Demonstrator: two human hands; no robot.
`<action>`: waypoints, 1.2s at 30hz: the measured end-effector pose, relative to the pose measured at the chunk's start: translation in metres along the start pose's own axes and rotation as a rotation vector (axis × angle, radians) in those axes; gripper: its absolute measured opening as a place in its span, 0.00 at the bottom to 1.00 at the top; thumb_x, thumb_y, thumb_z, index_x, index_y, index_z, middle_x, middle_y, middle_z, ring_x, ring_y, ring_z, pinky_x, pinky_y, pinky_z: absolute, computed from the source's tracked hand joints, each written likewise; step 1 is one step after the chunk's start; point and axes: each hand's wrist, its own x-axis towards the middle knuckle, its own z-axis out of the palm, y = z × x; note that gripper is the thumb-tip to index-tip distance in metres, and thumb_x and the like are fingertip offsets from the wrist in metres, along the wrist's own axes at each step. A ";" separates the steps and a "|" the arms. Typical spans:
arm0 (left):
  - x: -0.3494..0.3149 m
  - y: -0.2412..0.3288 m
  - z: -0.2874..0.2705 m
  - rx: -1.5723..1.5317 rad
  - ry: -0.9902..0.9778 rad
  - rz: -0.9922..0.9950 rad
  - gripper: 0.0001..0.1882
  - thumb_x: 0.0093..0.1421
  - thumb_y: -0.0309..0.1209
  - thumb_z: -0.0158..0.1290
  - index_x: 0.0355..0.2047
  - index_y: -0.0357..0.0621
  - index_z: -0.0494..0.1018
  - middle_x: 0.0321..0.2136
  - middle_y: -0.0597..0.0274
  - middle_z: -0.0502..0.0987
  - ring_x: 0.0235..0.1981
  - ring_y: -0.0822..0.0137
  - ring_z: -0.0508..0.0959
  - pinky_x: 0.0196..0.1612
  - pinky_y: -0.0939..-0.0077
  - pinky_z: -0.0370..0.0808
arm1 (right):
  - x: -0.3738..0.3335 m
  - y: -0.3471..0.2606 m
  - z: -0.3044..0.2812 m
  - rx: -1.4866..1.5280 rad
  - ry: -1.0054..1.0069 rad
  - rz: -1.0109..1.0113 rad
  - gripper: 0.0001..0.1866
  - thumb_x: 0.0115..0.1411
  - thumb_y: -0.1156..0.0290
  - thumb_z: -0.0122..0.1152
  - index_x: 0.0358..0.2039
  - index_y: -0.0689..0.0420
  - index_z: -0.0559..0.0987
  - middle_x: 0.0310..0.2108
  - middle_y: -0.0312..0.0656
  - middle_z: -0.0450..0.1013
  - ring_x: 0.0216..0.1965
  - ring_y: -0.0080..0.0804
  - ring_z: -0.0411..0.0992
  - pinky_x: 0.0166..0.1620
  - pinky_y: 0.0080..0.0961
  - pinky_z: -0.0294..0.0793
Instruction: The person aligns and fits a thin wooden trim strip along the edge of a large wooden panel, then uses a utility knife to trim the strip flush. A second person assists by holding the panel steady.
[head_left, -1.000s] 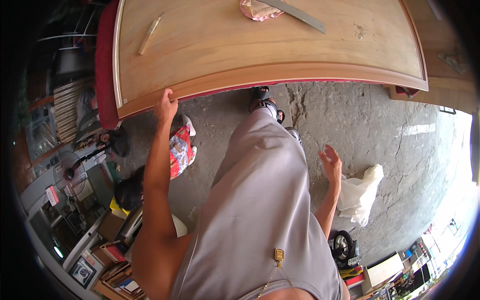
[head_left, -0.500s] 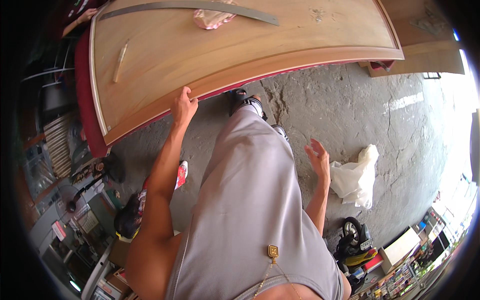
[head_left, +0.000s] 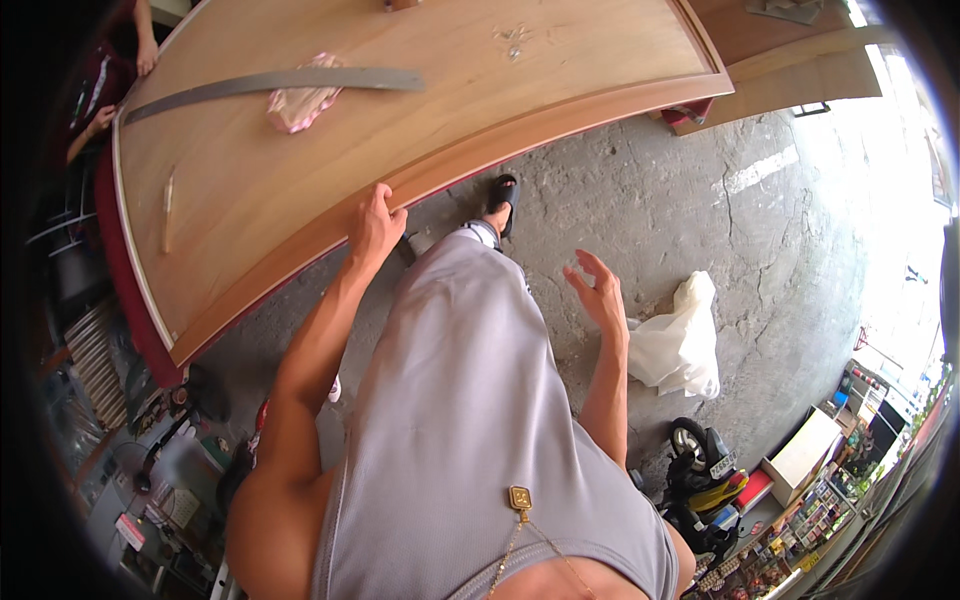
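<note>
My left hand (head_left: 377,226) is at the near edge of a large wooden panel (head_left: 330,150), its fingers loosely bent and the thumb apart. It overlaps the panel's rim; whether it presses on it, I cannot tell. My right hand (head_left: 600,290) hangs over the concrete floor with fingers spread and nothing in it. A white plastic bag (head_left: 675,340) lies on the floor nearby. On the panel rest a long grey metal strip (head_left: 370,79), a crumpled pink-and-clear bag (head_left: 300,100) and a thin pale stick-like tool (head_left: 168,210).
Another person's hand (head_left: 148,57) rests at the panel's far left edge. Small debris (head_left: 513,40) lies on top. Dark red material (head_left: 135,290) shows under the panel. A parked motorcycle (head_left: 705,470) and loaded shelves (head_left: 800,530) stand at lower right, a wooden board (head_left: 810,85) at upper right.
The panel and the floor bag have shifted left in view as I step along the panel's edge. My left hand is farther right along the rim. A second hand of the other person now shows.
</note>
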 end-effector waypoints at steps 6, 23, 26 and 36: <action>0.021 0.069 0.026 0.017 -0.047 -0.031 0.18 0.52 0.30 0.57 0.42 0.43 0.67 0.20 0.44 0.76 0.26 0.41 0.78 0.31 0.51 0.73 | 0.089 -0.017 -0.068 -0.054 -0.002 -0.063 0.28 0.58 0.55 0.65 0.56 0.54 0.75 0.53 0.49 0.74 0.56 0.43 0.72 0.53 0.38 0.72; 0.113 0.261 0.135 -0.026 0.001 0.004 0.17 0.50 0.31 0.56 0.40 0.43 0.67 0.19 0.46 0.76 0.22 0.45 0.77 0.29 0.53 0.72 | 0.267 0.011 -0.264 -0.152 -0.022 -0.157 0.27 0.57 0.56 0.67 0.54 0.56 0.76 0.50 0.51 0.76 0.53 0.42 0.74 0.52 0.37 0.73; 0.131 0.300 0.160 -0.045 -0.002 -0.059 0.17 0.50 0.31 0.56 0.40 0.42 0.68 0.17 0.48 0.75 0.21 0.45 0.78 0.28 0.54 0.73 | 0.314 0.028 -0.299 -0.104 0.041 -0.214 0.25 0.56 0.58 0.68 0.50 0.58 0.79 0.46 0.52 0.78 0.47 0.44 0.77 0.48 0.36 0.76; 0.197 0.445 0.235 -0.030 0.036 -0.015 0.17 0.52 0.30 0.56 0.43 0.42 0.69 0.17 0.46 0.75 0.23 0.44 0.78 0.29 0.52 0.74 | 0.428 0.055 -0.404 -0.111 0.107 -0.291 0.21 0.55 0.60 0.68 0.45 0.60 0.81 0.40 0.52 0.80 0.44 0.42 0.79 0.48 0.35 0.75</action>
